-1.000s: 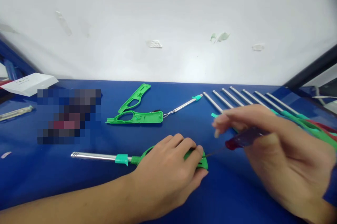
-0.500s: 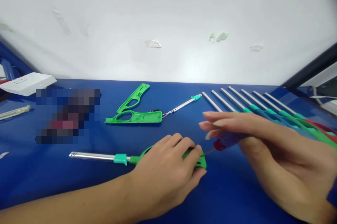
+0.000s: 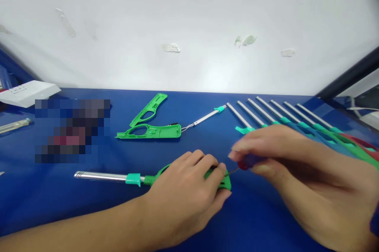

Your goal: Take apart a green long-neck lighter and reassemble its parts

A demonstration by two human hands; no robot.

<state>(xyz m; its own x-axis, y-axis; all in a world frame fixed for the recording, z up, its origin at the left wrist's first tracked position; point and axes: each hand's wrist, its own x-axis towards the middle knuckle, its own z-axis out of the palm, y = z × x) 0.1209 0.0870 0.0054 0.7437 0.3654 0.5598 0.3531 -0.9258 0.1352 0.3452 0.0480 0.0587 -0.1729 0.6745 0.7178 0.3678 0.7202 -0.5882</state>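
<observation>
My left hand is closed over the green handle of a long-nosed lighter lying on the blue table. The lighter's silver barrel with its teal collar points left. In my right hand is a screwdriver with a red and dark blue handle, gripped between thumb and fingers. Its thin shaft reaches the right end of the green handle; the tip's exact contact is hidden by my left fingers. Behind my hands lie an opened green handle half, another green half and a wired metal barrel.
Several lighters with silver barrels lie in a slanted row at the right, partly behind my right hand. A blurred-out dark object lies at left. Farther left are a white box and a clear tube-like piece. A white wall stands behind.
The fingers of my right hand, stretched out before, have curled in around the screwdriver handle. My left hand holds the lighter in the same place.
</observation>
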